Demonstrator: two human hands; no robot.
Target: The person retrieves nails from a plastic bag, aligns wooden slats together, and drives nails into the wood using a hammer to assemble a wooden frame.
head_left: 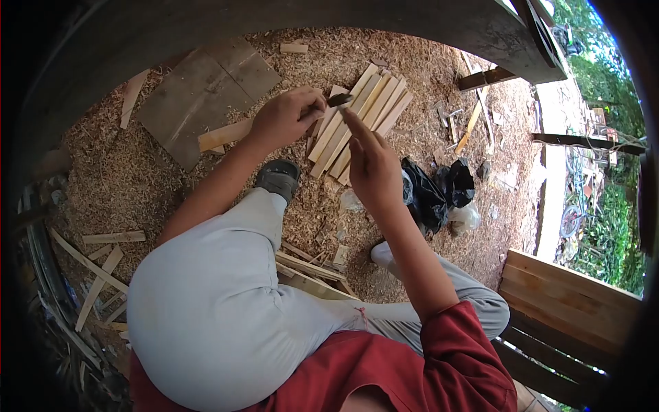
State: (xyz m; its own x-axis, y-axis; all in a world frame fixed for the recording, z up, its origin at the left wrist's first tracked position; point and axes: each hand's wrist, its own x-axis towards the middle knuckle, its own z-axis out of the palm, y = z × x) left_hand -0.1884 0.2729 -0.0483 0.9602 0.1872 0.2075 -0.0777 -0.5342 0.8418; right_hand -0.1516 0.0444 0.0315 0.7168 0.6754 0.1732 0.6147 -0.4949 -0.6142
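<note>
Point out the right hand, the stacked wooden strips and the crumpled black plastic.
Right hand (pixel 376 172): head view, back of the hand.
Stacked wooden strips (pixel 379 104): head view, face of one strip.
Crumpled black plastic (pixel 427 197): head view, folds near its middle.

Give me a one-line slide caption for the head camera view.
Left hand and right hand at a small dark object, with wooden slats on wood shavings below.

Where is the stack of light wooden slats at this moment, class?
In the head view, the wooden slats lie just above centre on the shavings-covered ground, partly behind the right hand, up and left of the black plastic bag.
</note>
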